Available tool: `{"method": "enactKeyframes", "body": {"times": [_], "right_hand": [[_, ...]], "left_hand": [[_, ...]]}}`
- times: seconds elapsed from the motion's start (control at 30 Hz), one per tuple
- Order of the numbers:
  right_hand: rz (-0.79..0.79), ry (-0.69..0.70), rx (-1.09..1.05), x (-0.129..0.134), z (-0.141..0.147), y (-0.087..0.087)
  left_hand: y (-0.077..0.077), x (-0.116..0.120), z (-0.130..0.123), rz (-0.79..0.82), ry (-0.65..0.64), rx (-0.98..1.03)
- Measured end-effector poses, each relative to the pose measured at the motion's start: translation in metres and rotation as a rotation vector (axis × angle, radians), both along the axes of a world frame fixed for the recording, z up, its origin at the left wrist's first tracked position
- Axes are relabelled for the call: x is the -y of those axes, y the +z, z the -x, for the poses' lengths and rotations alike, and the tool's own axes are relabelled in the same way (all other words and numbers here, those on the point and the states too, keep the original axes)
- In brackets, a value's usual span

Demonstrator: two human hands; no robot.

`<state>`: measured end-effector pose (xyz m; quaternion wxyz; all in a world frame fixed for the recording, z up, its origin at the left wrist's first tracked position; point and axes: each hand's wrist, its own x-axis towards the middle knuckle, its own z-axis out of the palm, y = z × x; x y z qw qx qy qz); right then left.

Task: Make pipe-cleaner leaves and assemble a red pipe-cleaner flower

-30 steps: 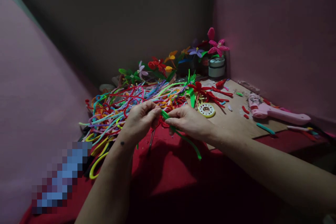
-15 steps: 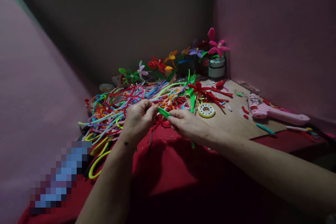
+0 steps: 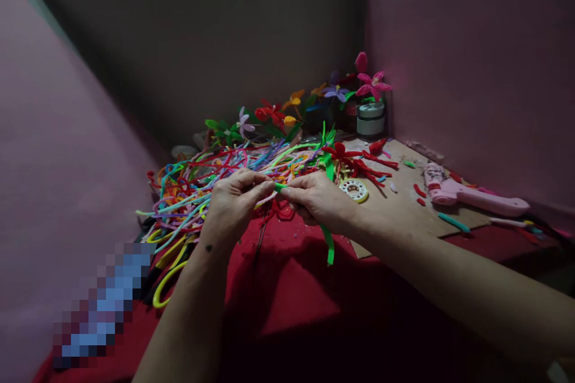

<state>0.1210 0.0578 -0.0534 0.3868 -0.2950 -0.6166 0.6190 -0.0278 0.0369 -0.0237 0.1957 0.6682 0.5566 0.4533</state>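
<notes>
A short green fuzzy piece [image 3: 279, 188] is pinched between my two hands. The thumb and fingers of my left hand [image 3: 238, 198] close on its left end. From the right, my right hand [image 3: 318, 198] grips the other end, so only a small part of the green shows. Beyond the hands lies a heap of multicoloured pipe cleaners [image 3: 188, 191]. A green strip [image 3: 330, 245] hangs down past my right hand. Red fuzzy petals and stems [image 3: 366, 161] lie behind that hand, near a round white-and-yellow spool [image 3: 354, 190].
A board [image 3: 404, 209] on the red cloth [image 3: 287, 287] bears a pink glue gun [image 3: 476, 191] and coloured scraps. Fuzzy flowers [image 3: 269, 114] stand at the back, with a pink flower [image 3: 374, 85] above a grey-white container [image 3: 371, 119]. Yellow-handled scissors [image 3: 164, 287] lie left.
My hands have come closer together, and less of the green piece shows between them. My right hand has shifted slightly left and up.
</notes>
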Motion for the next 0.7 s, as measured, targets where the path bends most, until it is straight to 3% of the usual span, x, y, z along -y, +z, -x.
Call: {"method": "enactKeyframes", "body": {"times": [0.13,0.3,0.53,0.7], "right_hand": [[-0.031,-0.009,0.047,-0.0012,-0.0012,0.0033],[-0.022,-0.023,0.057,0.0018,0.0006,0.0016],[-0.013,0.074,-0.012,0.0023,0.0016,0.0017],[0.055,0.094,0.030,0.0028,0.0024,0.0013]], "left_hand": [[0.0008,0.0026,0.0022,0.213,-0.086,0.200],[-0.0053,0.0003,0.0020,0.271,-0.157,0.275],[-0.0020,0.0025,-0.0028,0.217,-0.105,0.232],[-0.0075,0.0004,-0.0036,0.015,0.072,0.017]]}}
